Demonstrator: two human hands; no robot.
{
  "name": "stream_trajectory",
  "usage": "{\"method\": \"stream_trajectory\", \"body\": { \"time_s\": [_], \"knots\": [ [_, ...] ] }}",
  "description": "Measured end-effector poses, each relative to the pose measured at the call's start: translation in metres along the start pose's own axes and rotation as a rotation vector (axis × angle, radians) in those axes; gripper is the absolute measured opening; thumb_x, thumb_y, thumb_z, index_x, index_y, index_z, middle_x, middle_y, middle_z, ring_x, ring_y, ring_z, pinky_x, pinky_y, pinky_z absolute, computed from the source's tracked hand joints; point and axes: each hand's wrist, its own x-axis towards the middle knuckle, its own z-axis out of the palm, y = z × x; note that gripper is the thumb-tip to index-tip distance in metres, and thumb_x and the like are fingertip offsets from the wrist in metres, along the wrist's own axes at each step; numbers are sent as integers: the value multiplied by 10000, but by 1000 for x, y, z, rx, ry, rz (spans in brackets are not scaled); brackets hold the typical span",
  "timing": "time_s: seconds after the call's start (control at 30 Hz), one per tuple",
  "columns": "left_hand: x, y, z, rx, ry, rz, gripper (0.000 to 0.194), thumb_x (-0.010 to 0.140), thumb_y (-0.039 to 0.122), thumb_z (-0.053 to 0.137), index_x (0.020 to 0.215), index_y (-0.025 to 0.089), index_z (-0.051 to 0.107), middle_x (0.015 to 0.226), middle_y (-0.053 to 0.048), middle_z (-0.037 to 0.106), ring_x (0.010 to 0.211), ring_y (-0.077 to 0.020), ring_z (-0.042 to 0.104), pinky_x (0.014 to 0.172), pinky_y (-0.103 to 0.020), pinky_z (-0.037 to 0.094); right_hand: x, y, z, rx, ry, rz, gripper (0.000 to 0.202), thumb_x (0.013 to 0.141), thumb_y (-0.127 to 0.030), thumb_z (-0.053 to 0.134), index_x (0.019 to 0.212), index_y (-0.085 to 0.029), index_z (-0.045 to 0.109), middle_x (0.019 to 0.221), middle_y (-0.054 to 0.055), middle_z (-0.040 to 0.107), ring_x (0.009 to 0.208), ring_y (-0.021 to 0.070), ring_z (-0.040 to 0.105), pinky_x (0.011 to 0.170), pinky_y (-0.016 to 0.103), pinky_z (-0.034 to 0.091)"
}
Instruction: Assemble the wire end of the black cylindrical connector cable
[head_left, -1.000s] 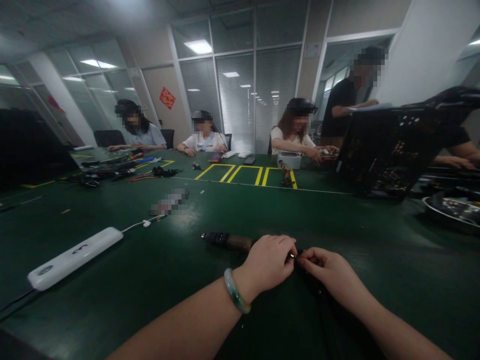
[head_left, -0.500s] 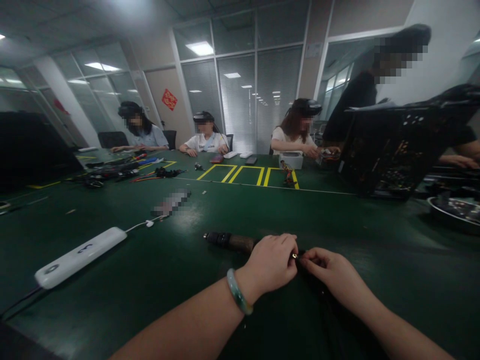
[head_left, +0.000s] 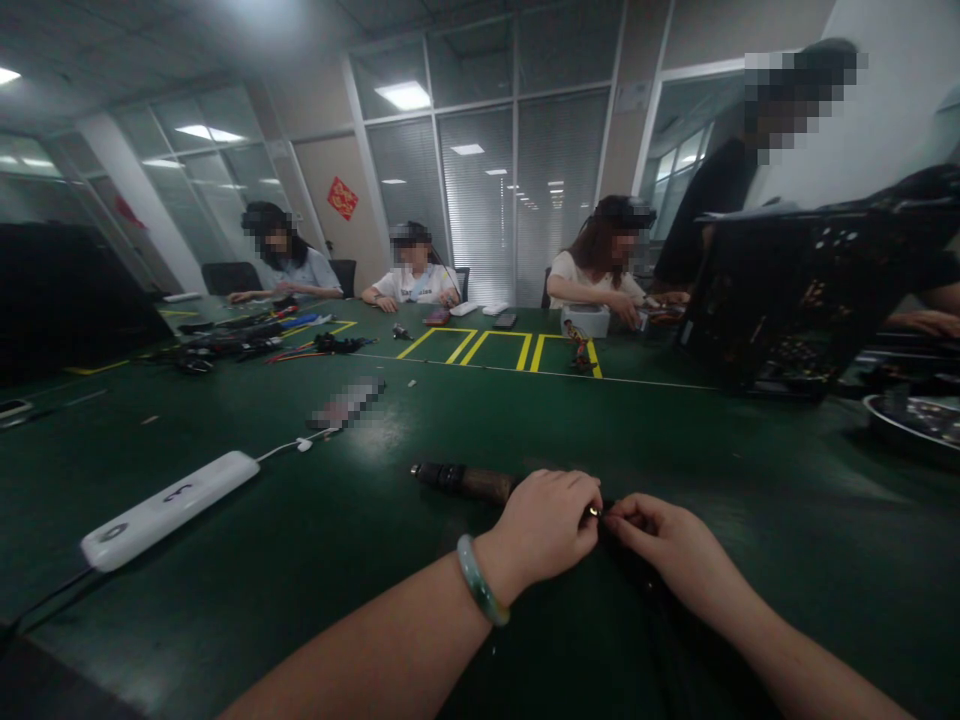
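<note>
In the middle of the near table, my left hand is closed, its fingertips around a small gold-coloured metal piece. From behind that hand a dark cylinder with a brown sleeve and a black ribbed end sticks out to the left, lying on the table. Close by on the right, my right hand pinches with thumb and forefinger right beside the gold piece; what it grips is hidden. A dark cord-like strip runs below that hand, hard to see against the table. A green bangle circles my left wrist.
A white power strip lies at left, cabled toward a blurred-out phone-like object. Loose wires and tools lie farther left. A big black case and a metal bowl stand at right. Several people sit across the green table.
Both hands keep nearly the same position and grip. The whole view has shifted slightly. Across the table, the person at right has moved a hand slightly near the white box.
</note>
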Motion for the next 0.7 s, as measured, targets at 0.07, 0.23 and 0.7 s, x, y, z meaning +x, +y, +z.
{"method": "stream_trajectory", "body": {
  "time_s": [0.07,0.23,0.7],
  "knots": [
    [0,0,1,2,7,4,115,832,176,589,941,194,557,1081,-23,633,1006,-199,588,929,-361,434,0,-2,0,1,2,-8,238,873,-422,538,868,-223,668,765,-11,689,698,168,633,581,236,412],
    [0,-1,2,15,10,1,108,836,157,577,937,191,559,1085,-31,635,1001,-204,592,930,-370,434,0,-3,0,-14,11,-14,240,870,-421,539,842,-219,666,737,-13,675,673,162,611,568,236,394],
    [-1,2,-5,61,76,51,73,860,219,576,924,207,608,1147,-6,636,1177,-190,515,1175,-492,20,-1,1,-2,-3,-6,-1,247,881,-434,522,868,-224,651,763,-12,670,685,164,616,576,238,416]
  ]
}}
